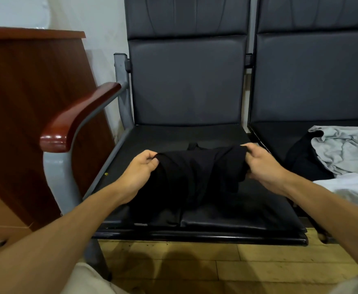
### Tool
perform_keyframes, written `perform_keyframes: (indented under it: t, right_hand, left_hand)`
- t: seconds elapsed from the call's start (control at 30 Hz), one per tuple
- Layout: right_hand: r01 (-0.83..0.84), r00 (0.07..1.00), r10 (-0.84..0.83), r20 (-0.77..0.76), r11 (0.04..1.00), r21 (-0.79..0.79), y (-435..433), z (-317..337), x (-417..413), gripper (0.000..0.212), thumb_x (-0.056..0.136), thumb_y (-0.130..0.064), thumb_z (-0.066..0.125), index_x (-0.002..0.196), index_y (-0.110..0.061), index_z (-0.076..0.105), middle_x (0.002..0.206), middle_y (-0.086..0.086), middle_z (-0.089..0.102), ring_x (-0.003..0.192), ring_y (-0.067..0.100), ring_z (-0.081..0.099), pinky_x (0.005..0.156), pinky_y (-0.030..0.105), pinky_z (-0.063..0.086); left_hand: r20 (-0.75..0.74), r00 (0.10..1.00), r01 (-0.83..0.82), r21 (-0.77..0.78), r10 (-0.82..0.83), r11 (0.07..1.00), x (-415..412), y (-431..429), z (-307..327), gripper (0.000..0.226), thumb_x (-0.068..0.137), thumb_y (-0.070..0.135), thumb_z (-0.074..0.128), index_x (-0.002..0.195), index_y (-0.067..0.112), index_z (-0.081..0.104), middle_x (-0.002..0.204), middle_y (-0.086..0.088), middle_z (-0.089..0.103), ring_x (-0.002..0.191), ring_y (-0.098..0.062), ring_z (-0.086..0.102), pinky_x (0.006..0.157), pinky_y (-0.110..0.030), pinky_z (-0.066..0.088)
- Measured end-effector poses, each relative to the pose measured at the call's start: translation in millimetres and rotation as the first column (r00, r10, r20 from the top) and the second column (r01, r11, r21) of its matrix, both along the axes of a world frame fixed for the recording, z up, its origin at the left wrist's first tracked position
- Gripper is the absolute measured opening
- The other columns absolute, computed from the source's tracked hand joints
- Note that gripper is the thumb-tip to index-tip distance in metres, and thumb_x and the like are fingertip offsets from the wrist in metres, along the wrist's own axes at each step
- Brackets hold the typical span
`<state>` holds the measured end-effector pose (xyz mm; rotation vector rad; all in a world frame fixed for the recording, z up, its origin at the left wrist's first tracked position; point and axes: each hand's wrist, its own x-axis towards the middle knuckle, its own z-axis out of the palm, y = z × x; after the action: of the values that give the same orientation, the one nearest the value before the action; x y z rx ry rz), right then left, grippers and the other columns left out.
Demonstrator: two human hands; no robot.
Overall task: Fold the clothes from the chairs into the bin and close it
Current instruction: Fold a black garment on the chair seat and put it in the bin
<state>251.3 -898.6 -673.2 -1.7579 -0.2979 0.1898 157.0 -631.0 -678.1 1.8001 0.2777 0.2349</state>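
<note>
A black garment [197, 177] is stretched between my two hands above the seat of the left black chair [186, 134]. My left hand [141, 168] pinches its left edge and my right hand [260, 164] pinches its right edge. The cloth's lower part drapes onto the seat cushion. On the right chair [313, 81] lie a grey garment [347, 151], a dark garment [303, 164] partly under it, and a white garment [352, 187] nearer me. No bin is in view.
A red-brown wooden armrest [78, 115] on a grey metal frame flanks the left chair. A wooden cabinet [25, 107] stands further left against the white wall. Wooden floor [195, 266] runs in front of the seats.
</note>
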Motion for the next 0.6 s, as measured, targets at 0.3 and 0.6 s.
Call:
perform_keyframes:
  t: [0.3,0.6]
  right_hand:
    - [-0.077,0.992,0.075,-0.098,0.997,-0.009,-2,17,-10,0.032,0.104,-0.027,0.04,0.107,-0.007,0.065,0.096,0.014,0.068,0.078,0.024,0.061,0.056,0.029,0.039]
    - [-0.164,0.948,0.205,-0.242,0.97,0.178,-8,26,-20,0.028,0.103,-0.014,0.039,0.101,-0.008,0.067,0.095,0.003,0.073,0.085,0.014,0.069,0.074,0.03,0.049]
  left_hand:
    - [-0.036,0.986,-0.155,0.186,0.164,0.97,-2,0,11,0.021,0.099,0.024,0.044,0.093,0.014,0.062,0.09,-0.006,0.063,0.085,-0.019,0.058,0.076,-0.033,0.045]
    - [-0.302,0.952,0.06,0.318,0.041,0.946,-10,3,1,0.015,0.101,0.015,0.045,0.097,0.012,0.059,0.092,-0.007,0.064,0.081,-0.017,0.058,0.071,-0.028,0.045]
